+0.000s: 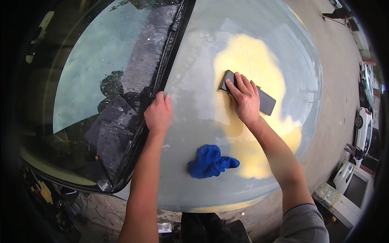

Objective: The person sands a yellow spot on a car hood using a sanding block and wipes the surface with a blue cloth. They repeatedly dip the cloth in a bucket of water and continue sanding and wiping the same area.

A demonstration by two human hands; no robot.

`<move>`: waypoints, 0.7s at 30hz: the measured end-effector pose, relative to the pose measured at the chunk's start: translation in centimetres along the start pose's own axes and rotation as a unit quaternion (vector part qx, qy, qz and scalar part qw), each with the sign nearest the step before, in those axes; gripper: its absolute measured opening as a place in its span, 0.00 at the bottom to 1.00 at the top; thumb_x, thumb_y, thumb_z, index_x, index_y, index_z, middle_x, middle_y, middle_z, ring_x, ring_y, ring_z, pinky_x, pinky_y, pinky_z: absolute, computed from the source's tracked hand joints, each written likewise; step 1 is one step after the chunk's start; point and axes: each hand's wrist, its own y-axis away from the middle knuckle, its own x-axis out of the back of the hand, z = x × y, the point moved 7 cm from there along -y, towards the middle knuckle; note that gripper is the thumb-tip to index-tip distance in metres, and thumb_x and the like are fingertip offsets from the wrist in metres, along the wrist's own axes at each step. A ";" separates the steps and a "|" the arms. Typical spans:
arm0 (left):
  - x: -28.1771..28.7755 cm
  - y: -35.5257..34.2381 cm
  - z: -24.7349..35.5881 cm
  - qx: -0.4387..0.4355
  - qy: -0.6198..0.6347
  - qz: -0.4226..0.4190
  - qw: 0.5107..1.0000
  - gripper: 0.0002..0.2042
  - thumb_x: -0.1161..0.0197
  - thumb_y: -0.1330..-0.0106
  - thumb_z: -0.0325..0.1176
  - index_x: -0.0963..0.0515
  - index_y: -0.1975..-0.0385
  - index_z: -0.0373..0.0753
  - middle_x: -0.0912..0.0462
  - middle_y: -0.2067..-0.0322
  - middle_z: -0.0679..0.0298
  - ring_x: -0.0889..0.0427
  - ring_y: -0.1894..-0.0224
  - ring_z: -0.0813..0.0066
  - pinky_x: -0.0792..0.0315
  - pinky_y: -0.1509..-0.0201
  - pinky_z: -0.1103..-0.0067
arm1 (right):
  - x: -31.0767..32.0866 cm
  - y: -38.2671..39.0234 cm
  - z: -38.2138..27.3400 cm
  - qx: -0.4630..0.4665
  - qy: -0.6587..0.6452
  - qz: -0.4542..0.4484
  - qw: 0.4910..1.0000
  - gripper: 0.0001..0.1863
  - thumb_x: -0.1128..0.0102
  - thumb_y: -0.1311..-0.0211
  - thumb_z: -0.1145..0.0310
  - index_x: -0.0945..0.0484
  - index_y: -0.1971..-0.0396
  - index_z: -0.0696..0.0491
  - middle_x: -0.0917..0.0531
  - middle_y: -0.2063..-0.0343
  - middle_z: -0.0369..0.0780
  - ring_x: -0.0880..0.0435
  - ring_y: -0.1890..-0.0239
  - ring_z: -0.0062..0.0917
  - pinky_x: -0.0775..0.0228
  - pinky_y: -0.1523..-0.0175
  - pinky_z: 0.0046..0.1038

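Note:
My right hand [246, 99] lies over a dark sanding block [266, 101], pressing it flat on a curved, grey-primed car panel [190, 109]. Its fingers point up and to the left; the block shows on both sides of them. Beneath is a large wet patch of pale yellow filler [251, 52]. At the black trim [139, 146] along the window edge, my left hand [158, 112] is closed, its fingers curled; whatever is inside them is hidden. A crumpled blue cloth [209, 162] rests on the panel between my forearms.
Left of the trim is a wet car window [93, 77], with dark sandpaper sheets [115, 117] lying on it. The panel's rounded edge curves around the right side. Beyond the concrete floor [330, 97] stand parked cars [363, 131], and a person [338, 13] is at the far right.

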 end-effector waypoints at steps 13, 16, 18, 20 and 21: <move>0.0 -0.2 0.1 0.015 -0.002 -0.026 1.000 0.18 0.45 0.14 0.48 0.20 0.42 0.41 0.08 0.57 0.45 0.09 0.55 0.35 0.18 0.52 0.47 | -0.1 -3.4 -0.3 0.022 -0.023 0.019 0.999 0.24 0.26 0.39 0.76 0.09 0.42 0.44 0.16 0.33 0.47 0.17 0.31 0.42 0.23 0.28 0.50; -0.8 -0.9 2.7 -0.014 0.021 -0.029 0.999 0.18 0.45 0.14 0.49 0.20 0.41 0.42 0.08 0.57 0.45 0.09 0.55 0.35 0.18 0.52 0.47 | -1.6 -13.2 3.1 0.028 -0.006 0.070 0.997 0.24 0.32 0.34 0.74 0.12 0.38 0.44 0.17 0.32 0.44 0.19 0.32 0.39 0.27 0.27 0.42; -1.0 -1.1 3.9 -0.030 0.030 -0.036 0.998 0.18 0.45 0.14 0.49 0.20 0.41 0.42 0.08 0.57 0.45 0.09 0.55 0.35 0.18 0.51 0.47 | -2.4 -15.3 5.0 -0.002 -0.003 0.066 0.998 0.25 0.33 0.35 0.74 0.13 0.38 0.44 0.18 0.31 0.45 0.19 0.32 0.40 0.29 0.25 0.41; -1.0 -0.2 1.7 -0.032 0.002 0.000 0.999 0.17 0.45 0.14 0.49 0.20 0.45 0.42 0.07 0.60 0.48 0.09 0.59 0.39 0.17 0.56 0.49 | -1.8 -11.6 2.5 0.021 -0.067 0.018 0.997 0.27 0.32 0.38 0.75 0.13 0.38 0.44 0.18 0.31 0.45 0.19 0.32 0.41 0.28 0.25 0.45; -0.7 -0.2 0.7 -0.032 -0.011 0.024 0.999 0.17 0.45 0.14 0.49 0.21 0.46 0.42 0.07 0.62 0.50 0.08 0.61 0.41 0.17 0.59 0.50 | -1.4 -7.8 0.2 0.043 -0.078 0.036 0.995 0.27 0.31 0.41 0.77 0.11 0.40 0.44 0.18 0.31 0.46 0.19 0.32 0.42 0.26 0.27 0.49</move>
